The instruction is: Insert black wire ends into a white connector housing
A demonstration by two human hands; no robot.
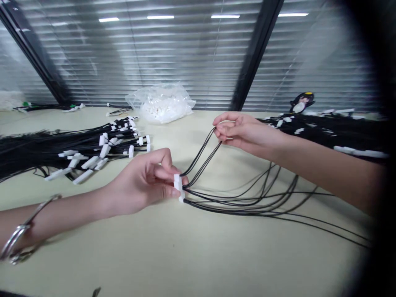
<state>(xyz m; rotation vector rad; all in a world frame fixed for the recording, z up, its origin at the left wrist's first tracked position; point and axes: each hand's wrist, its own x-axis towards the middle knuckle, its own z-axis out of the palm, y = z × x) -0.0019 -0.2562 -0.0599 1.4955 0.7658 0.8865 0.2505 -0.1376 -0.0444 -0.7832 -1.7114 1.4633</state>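
My left hand (145, 181) pinches a small white connector (178, 187) between thumb and fingers, just above the cream table (192, 255). Several thin black wires (247, 200) run out of the connector to the right and trail over the table. My right hand (244, 132) is higher and further back, gripping the ends of two or three of those wires (202, 154) between its fingertips and lifting them taut away from the connector. A metal bracelet (21, 235) hangs on my left wrist.
A big bundle of black wires with white connectors (80, 150) lies at the left. A clear plastic bag of white parts (162, 103) sits at the back. More black wire bundles (324, 128) and a small dark figurine (301, 102) lie at the right, before window blinds.
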